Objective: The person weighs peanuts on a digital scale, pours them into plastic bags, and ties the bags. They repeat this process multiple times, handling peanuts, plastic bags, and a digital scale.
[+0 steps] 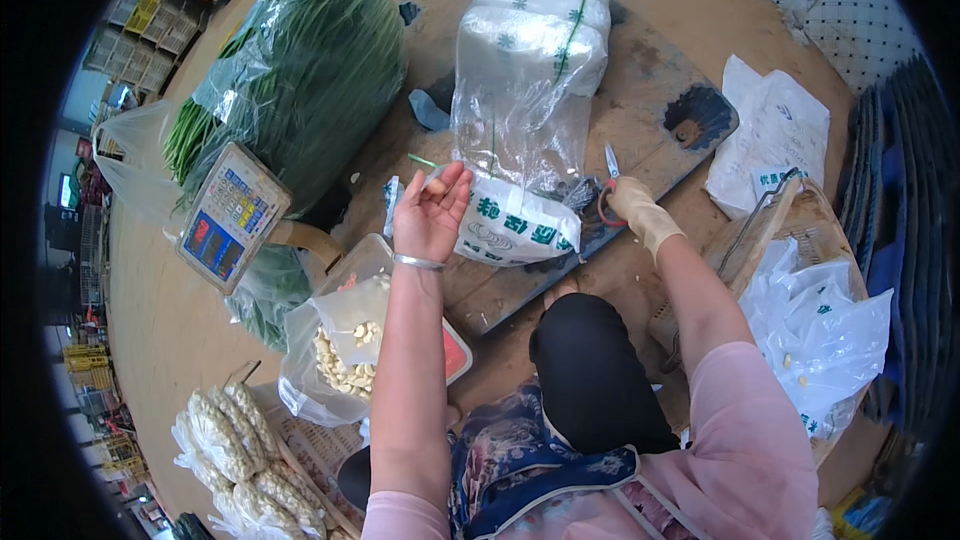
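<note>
My right hand [634,208], in a pale rubber glove, holds scissors [611,178] by their red handles, blades pointing away from me. My bare left hand [439,214] is palm up with curled fingers, a metal bangle [418,262] on the wrist. Something small and translucent seems to be at its thumb; whether it is gripped is unclear. A green strip [422,160] lies just beyond those fingers. Between my hands is a bundle of white plastic bags [517,221] with green printing. Clear wrapping [517,127] stretches from it to a tied white pack [532,22].
Left of my forearm, peeled garlic cloves [341,367] fill a clear bag on a scale with a raised display [234,217]. Bagged green stalks [315,67] lie beyond. Filled garlic bags [232,427] sit lower left. At right stands a basket [806,217] holding white plastic bags [810,330].
</note>
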Demonstrator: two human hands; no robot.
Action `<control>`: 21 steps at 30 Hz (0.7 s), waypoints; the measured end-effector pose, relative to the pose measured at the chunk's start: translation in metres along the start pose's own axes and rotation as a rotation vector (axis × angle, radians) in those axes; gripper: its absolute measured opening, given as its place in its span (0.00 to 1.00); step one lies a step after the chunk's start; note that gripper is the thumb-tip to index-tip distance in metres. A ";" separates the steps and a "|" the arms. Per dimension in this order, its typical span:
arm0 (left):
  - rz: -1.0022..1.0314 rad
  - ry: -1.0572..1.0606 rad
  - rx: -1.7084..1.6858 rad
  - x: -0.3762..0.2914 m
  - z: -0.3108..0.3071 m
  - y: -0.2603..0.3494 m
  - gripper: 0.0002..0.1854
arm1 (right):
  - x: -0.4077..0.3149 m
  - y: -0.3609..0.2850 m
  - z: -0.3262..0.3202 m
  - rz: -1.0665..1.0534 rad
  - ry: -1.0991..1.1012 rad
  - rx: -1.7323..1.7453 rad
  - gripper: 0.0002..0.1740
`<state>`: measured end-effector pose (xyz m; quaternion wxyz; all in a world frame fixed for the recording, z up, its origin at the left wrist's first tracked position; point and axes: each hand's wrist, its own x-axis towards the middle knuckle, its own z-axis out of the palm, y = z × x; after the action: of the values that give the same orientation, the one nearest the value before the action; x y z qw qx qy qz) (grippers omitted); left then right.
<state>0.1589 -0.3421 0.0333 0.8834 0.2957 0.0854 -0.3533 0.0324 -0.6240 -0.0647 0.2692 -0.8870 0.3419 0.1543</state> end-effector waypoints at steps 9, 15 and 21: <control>0.117 0.073 0.488 -0.005 0.011 -0.007 0.16 | -0.103 -0.132 -0.026 -0.758 0.146 -0.022 0.23; 0.851 -0.339 2.167 -0.001 0.028 -0.019 0.30 | -0.097 -0.127 -0.011 -0.665 0.225 0.047 0.11; 0.688 -0.346 2.133 -0.006 0.028 -0.016 0.05 | -0.103 -0.113 0.001 -0.721 0.230 0.151 0.13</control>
<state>0.1424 -0.3642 0.0506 0.2307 0.8526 -0.4684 -0.0203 0.0362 -0.4993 0.0233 0.3306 -0.9396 0.0464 -0.0762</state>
